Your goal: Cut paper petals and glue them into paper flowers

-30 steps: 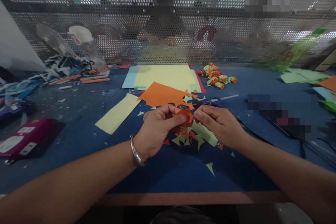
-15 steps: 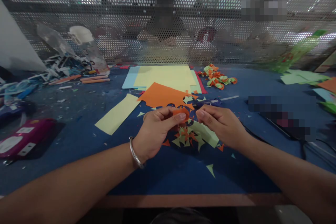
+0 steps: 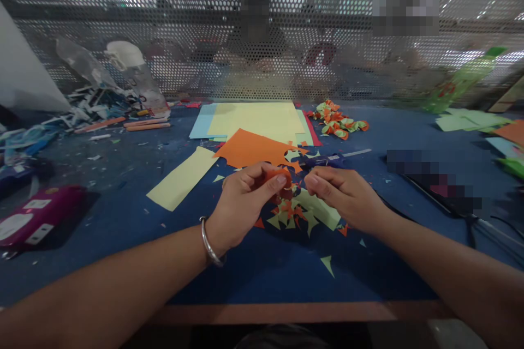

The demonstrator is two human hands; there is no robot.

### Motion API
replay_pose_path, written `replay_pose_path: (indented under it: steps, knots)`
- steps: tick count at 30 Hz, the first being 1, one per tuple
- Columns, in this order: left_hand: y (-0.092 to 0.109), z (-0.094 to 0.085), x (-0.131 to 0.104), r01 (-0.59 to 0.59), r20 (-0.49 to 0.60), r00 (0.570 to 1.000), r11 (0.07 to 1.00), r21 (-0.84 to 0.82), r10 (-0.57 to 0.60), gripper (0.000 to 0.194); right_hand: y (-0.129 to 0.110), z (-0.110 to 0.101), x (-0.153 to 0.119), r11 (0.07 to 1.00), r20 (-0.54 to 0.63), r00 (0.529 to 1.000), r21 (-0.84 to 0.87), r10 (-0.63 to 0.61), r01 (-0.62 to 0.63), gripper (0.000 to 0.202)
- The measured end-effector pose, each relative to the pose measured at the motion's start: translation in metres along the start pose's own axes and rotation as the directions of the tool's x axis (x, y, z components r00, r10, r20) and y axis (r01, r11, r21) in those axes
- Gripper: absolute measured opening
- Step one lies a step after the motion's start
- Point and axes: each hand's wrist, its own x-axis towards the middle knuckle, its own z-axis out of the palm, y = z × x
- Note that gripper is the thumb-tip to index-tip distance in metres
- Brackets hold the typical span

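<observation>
My left hand (image 3: 245, 202), with a silver bangle on the wrist, pinches a small curved piece of orange paper (image 3: 282, 177) between thumb and fingers. Just to its right, my right hand (image 3: 346, 196) is closed in a pinch. Whatever its fingertips hold, if anything, is too small to make out. A cut orange sheet (image 3: 254, 147) lies behind my hands, its right edge notched with round cut-outs. Green and orange paper scraps (image 3: 289, 212) are strewn beneath them. A dark blue tool (image 3: 325, 161) with a pale stick at its end lies behind my right hand.
Stacked coloured sheets (image 3: 257, 119) lie at the back beside a heap of orange-and-green paper pieces (image 3: 335, 120). A pale yellow strip (image 3: 180, 177) is left of centre. Bottle (image 3: 137, 76), magenta case (image 3: 41, 212) and pixelated dark object (image 3: 438, 185) flank them. A perforated metal screen (image 3: 188, 32) stands behind.
The orange piece in my left hand has tilted and shows less of its face. Both hands have shifted only slightly; the things on the table lie as before.
</observation>
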Motion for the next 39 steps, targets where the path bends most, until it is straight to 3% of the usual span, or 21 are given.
replay_pose_path:
  steps: [13,23,31,39]
  knots:
    - [0.0031,0.0056,-0.0035,0.146,0.061,0.988,0.985,-0.093,-0.141,0.017,0.0008,0.0008,0.0005,0.999,0.030,0.999,-0.029,-0.044,0.045,0.052]
    - [-0.0002,0.0033,0.0005,0.076,-0.022,0.996,0.981,-0.180,-0.081,0.021,-0.0001,0.0005,-0.0010,0.997,-0.037,0.996,-0.016,-0.079,0.078,0.051]
    - [-0.0004,0.0016,-0.0012,0.128,0.006,0.992,0.989,-0.067,-0.128,0.019,-0.0003,0.0009,-0.0009,0.998,-0.082,0.995,0.023,-0.055,0.057,0.053]
    - [0.0003,0.0004,-0.0019,0.000,0.016,1.000,0.995,0.099,-0.002,0.019,0.0048,0.0005,-0.0016,0.999,0.000,1.000,-0.047,-0.012,0.012,0.054]
